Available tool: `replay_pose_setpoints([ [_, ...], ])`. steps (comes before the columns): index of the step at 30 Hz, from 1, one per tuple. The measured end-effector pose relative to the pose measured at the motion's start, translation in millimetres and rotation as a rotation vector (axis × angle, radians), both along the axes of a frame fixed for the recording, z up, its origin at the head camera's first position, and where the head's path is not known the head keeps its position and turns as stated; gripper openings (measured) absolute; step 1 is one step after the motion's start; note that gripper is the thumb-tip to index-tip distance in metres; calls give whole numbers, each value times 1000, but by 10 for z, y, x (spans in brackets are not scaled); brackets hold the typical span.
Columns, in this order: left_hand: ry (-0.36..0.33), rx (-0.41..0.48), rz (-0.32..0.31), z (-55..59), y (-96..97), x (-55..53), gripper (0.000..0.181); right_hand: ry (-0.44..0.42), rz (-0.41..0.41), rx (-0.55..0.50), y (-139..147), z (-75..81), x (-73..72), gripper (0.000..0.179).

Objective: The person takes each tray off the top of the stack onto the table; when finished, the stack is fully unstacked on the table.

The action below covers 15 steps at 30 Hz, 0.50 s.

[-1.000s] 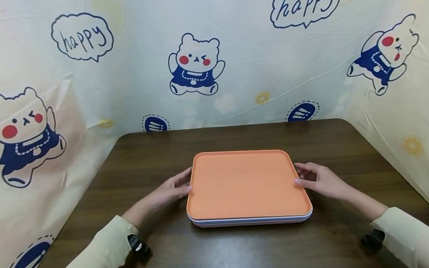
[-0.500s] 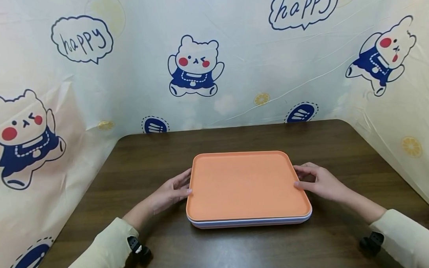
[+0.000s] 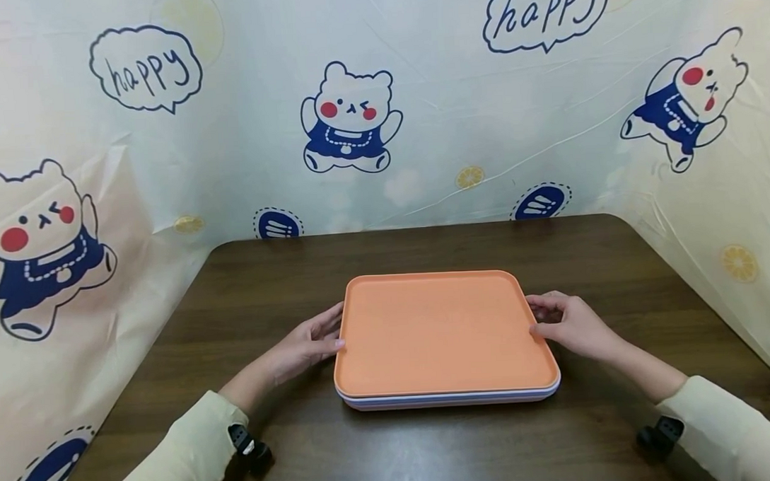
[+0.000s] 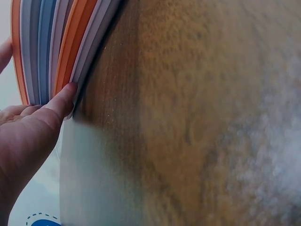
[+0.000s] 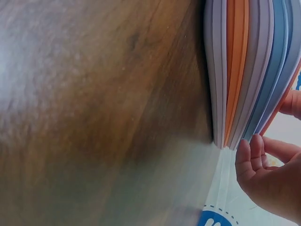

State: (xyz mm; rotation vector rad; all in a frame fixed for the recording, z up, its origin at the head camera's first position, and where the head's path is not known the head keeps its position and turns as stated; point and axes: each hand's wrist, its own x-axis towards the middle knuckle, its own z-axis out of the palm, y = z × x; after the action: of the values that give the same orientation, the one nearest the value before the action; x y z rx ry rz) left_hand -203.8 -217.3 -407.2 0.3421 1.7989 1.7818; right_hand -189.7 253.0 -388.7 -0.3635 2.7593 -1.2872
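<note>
Here a stack of trays (image 4: 47, 52) is seen resting flat on the brown counter (image 3: 405, 445), placed near the middle, between two hands. It is topped by an orange tray (image 3: 442, 330), and beneath that, lilac, blue and orange layers are shown edge-on in both wrist views. The left side is gripped by the left hand (image 3: 307, 348): the thumb is laid on the top rim, and in the left wrist view a fingertip is pressed against the lower layers. Over on the opposite side, the right hand (image 3: 572, 324) is wrapped on too, its thumb set at the orange rim, its fingers curled at the edge, fingertips caught beside the blue layer. Pale sleeves (image 3: 182, 446) are worn, with a black device (image 3: 252, 447) strapped at each wrist. Behind the counter, a pale backdrop (image 3: 445, 125) is spread, printed with cartoon bears (image 3: 349, 139) and lemon slices (image 3: 470, 177).
</note>
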Motion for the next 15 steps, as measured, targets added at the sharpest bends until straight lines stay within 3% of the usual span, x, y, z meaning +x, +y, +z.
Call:
replay_pose_setpoints([
  [15, 10, -19, -6, 5, 1, 12, 85, 42, -16, -22, -49, 22, 5, 49],
])
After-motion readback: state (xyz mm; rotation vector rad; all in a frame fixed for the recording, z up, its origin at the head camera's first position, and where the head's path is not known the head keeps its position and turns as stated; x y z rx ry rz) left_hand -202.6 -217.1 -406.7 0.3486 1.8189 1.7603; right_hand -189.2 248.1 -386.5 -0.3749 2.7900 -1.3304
